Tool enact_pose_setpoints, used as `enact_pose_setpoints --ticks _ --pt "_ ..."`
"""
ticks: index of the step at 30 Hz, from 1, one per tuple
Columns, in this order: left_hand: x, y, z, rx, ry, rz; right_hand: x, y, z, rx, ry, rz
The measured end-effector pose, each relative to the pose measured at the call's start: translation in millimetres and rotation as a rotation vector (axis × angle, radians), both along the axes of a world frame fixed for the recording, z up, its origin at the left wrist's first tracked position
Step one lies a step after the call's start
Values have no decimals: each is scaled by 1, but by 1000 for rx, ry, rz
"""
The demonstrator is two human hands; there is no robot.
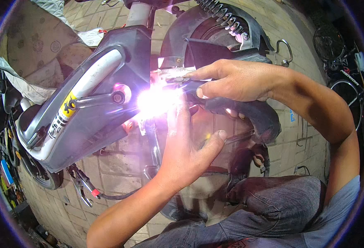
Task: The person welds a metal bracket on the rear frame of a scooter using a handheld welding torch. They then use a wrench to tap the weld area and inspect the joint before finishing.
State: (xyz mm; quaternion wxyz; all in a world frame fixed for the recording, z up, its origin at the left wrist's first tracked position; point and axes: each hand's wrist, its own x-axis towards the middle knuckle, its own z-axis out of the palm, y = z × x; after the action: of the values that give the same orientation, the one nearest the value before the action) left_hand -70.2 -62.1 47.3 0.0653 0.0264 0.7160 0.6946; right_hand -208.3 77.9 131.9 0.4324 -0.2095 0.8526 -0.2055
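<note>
A glaring white-violet light (157, 101) burns at the middle of a scooter-like vehicle, where its dark side panel (103, 111) meets the rear part. My right hand (235, 80) is closed round a dark, curved, handle-like thing (262, 120), with its index finger reaching toward a pale metal piece (171, 75) beside the glare. From below, my left hand (184, 140) reaches up close to the light. Its fingers are stretched out and its thumb stands apart; the glare washes out the fingertips, so any contact there is hidden. A crank arm (97, 100) sticks out of the panel.
A rear wheel under a black fender (182, 31) and a coil spring (223, 18) stand beyond my hands. On the paved floor lies a clamp-like metal tool (83, 188) with a red band and cable. Bicycles (345, 82) line the right edge; a patterned cloth (37, 49) lies far left.
</note>
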Motion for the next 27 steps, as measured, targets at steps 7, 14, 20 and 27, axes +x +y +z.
enact_pose_setpoints --ticks 7,14,20,27 --pt "-9 -13 22 -55 -403 -318 1 -6 9 -64 -241 -135" --pt "3 -2 13 17 -225 -16 -5 2 -4 -172 -302 -76" --pt "-4 -1 -1 34 35 -48 4 -5 16 -102 -310 -177" --pt "-3 -3 4 -25 56 -55 5 -3 17 -134 -185 -163"
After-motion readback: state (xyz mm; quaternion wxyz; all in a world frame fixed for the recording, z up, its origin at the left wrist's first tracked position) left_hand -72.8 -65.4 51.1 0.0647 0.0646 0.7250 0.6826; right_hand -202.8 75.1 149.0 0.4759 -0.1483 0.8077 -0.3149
